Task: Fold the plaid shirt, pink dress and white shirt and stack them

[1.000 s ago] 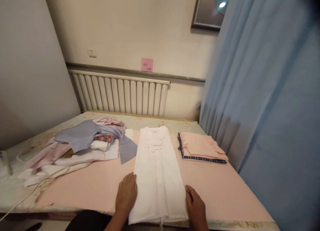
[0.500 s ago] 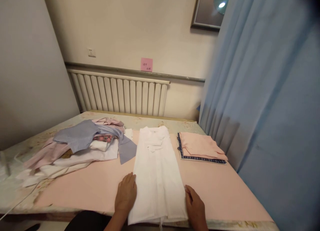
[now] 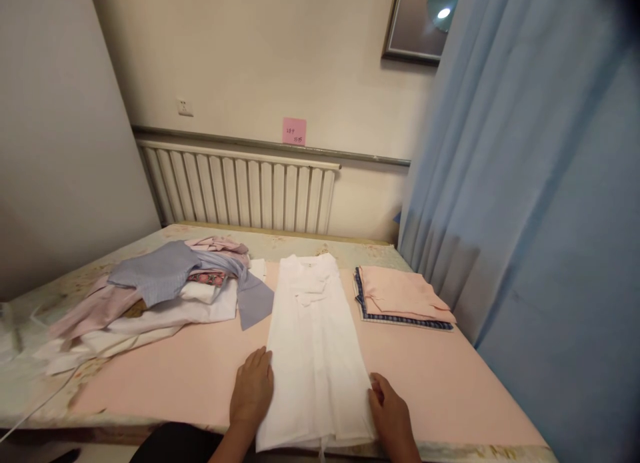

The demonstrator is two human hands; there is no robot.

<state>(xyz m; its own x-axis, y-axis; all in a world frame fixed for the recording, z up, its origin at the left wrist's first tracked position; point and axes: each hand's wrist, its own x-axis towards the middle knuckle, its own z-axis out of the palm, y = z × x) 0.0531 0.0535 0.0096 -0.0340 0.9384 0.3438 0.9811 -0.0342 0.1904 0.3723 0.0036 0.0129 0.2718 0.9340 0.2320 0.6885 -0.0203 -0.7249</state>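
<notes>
A white shirt (image 3: pixel 313 356) lies in a long narrow shape in front of me, its collar at the far end and its hem at the near table edge. My left hand (image 3: pixel 251 386) is at its left edge, fingers pressed together against the fabric, thumb hidden. At the right edge, my right hand (image 3: pixel 393 413) has curled fingers closed on the cloth. Small white fabric pieces lie on the shirt's upper front.
To the left is a loose heap of clothes (image 3: pixel 155 276), blue, pink and white. Folded garments (image 3: pixel 405 293) are stacked at the right, a pink one on top. A pink cloth (image 3: pixel 165 376) covers the table. A blue curtain (image 3: pixel 500 183) hangs at the right; a radiator (image 3: pixel 240 186) stands behind.
Almost nothing differs. My right hand has shifted very slightly at the shirt's edge; the shirt and my left hand stay in place.
</notes>
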